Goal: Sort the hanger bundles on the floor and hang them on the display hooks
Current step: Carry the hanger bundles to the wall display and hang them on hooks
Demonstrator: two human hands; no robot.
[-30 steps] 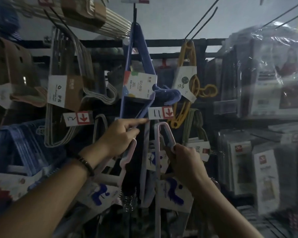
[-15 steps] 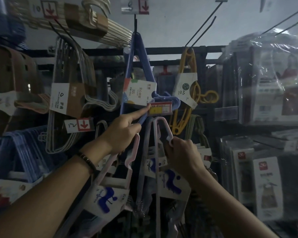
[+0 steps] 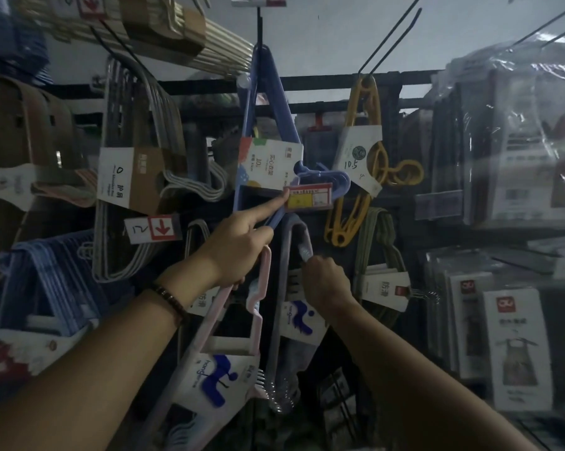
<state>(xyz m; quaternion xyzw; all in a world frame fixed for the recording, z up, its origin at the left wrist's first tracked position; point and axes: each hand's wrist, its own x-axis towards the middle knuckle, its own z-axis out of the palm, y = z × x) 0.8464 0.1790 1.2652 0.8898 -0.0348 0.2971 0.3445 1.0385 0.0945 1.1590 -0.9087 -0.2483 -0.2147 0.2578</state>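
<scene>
Pink hanger bundle (image 3: 258, 307) gripped by curled fingers of left hand (image 3: 239, 245), index lifting price tag (image 3: 309, 197). Right hand (image 3: 326, 281) fingers clenched round grey hanger bundle (image 3: 279, 320). Risk: tag flipping down, weakened left grip letting go.

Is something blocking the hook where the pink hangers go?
Yes: a red price tag hides the hook's tip, just above the pink hangers in the left hand, whose forefinger touches it. The right hand grips grey hangers beside.

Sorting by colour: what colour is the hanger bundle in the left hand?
Pale pink; the hanger bundle shows best in the head view.
</scene>
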